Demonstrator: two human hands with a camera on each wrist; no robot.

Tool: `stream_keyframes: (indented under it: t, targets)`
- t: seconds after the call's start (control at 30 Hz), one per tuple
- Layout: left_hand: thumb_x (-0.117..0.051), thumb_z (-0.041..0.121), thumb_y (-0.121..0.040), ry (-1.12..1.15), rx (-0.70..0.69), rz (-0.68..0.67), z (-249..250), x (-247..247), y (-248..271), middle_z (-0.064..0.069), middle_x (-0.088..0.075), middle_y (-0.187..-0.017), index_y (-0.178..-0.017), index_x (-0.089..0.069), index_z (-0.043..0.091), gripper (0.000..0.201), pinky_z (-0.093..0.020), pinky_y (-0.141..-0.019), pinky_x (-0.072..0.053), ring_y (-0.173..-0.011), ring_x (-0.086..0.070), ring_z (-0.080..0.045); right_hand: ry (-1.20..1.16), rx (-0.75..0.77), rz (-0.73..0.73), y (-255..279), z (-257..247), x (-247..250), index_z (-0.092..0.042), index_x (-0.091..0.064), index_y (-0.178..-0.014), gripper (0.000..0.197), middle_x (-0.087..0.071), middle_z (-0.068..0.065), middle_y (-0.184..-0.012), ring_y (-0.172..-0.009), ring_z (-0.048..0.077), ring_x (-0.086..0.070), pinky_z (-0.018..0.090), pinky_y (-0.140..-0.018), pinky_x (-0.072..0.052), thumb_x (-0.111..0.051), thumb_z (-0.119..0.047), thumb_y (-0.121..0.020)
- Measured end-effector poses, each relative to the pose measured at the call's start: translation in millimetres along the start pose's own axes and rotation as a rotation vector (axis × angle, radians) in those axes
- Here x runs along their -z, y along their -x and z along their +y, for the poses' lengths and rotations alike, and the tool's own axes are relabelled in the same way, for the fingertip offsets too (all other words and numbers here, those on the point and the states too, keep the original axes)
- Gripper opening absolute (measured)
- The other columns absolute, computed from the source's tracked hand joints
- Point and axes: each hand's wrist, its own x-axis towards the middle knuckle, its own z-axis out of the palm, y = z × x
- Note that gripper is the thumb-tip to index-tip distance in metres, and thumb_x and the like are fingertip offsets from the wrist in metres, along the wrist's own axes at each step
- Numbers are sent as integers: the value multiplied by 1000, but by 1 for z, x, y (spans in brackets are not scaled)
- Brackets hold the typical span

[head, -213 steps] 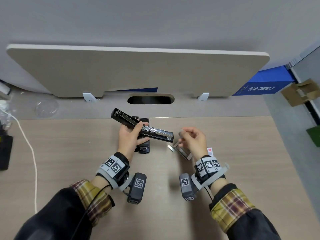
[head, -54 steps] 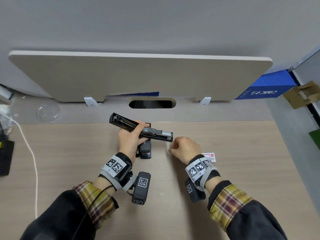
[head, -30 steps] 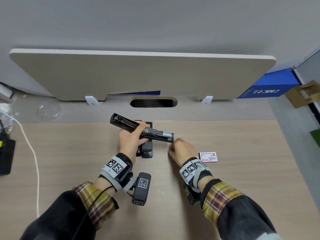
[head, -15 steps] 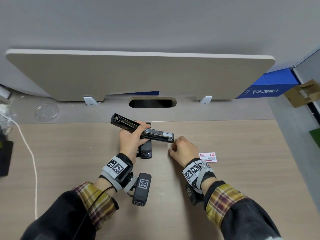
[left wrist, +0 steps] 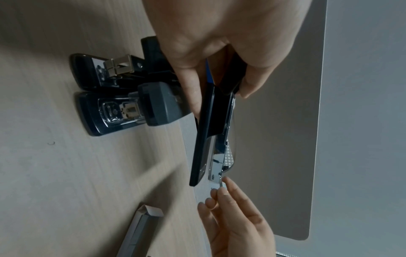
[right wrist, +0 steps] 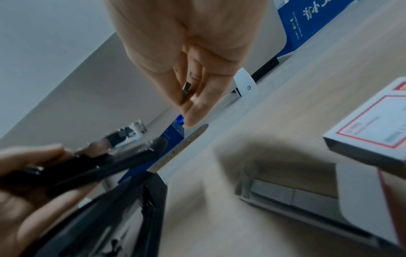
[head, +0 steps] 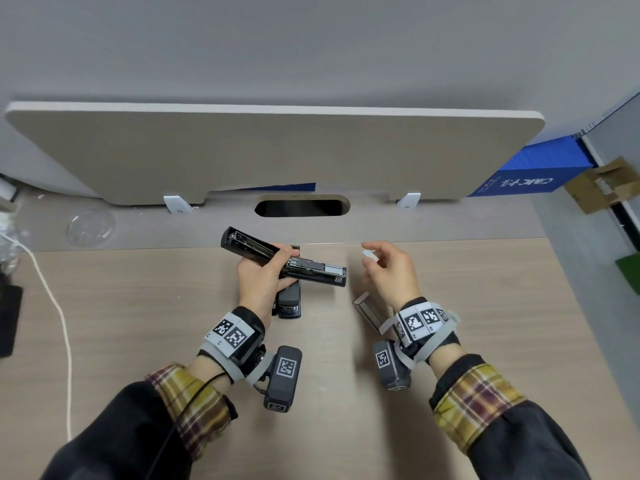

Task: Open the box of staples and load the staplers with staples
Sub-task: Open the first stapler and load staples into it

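Observation:
My left hand (head: 273,268) grips a black stapler (head: 284,259) swung open above the desk, its metal staple channel (head: 318,268) facing up. My right hand (head: 375,261) pinches a short strip of staples (head: 369,255) just right of the channel's front end. In the left wrist view the right fingertips (left wrist: 216,191) sit close to the channel tip (left wrist: 216,179). The right wrist view shows the strip (right wrist: 186,90) between thumb and fingers. The open staple box tray (head: 367,311) lies on the desk under my right wrist, its red-and-white sleeve (right wrist: 373,132) beside it. Two other staplers (head: 289,301) lie below my left hand.
A beige divider panel (head: 277,150) stands along the desk's back, with a cable hole (head: 302,206) in front of it. A white cable (head: 52,296) and a clear plastic lid (head: 90,226) lie at the left. A blue box (head: 512,178) stands at the back right.
My right hand has lifted off the desk by the staple tray and now holds a strip of staples up beside the stapler's front end. The left hand keeps the open stapler still.

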Motion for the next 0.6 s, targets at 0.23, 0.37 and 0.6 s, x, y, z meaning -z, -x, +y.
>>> stream_keyframes:
  t: [0.23,0.37,0.6]
  targets:
    - [-68,10,-85,0,4,3,0,-2,0,-23,-71,-106,-93,-68,0,13,-40,-77,-61,-96,-72,-28,52,21,-72,-2,-10,4,-14,-71,-110,26,-73,4,-89,-79,22,-70,46,-84,-56,-65,-11,-85]
    - [-69,11,-85,-12,7,8,0,-4,-1,-24,-70,-107,-100,-66,-7,23,-39,-77,-61,-98,-71,-30,195,111,-109,1,-16,5,-16,-65,-123,35,-73,5,-106,-86,23,-67,40,-90,-52,-61,-12,-88]
    - [-68,10,-85,-11,13,4,0,-4,-1,-24,-70,-106,-89,-70,3,9,-47,-83,-59,-100,-70,-32,277,172,-152,5,-23,5,-30,-53,-108,14,-73,-10,-95,-92,18,-64,42,-81,-51,-50,-25,-95]
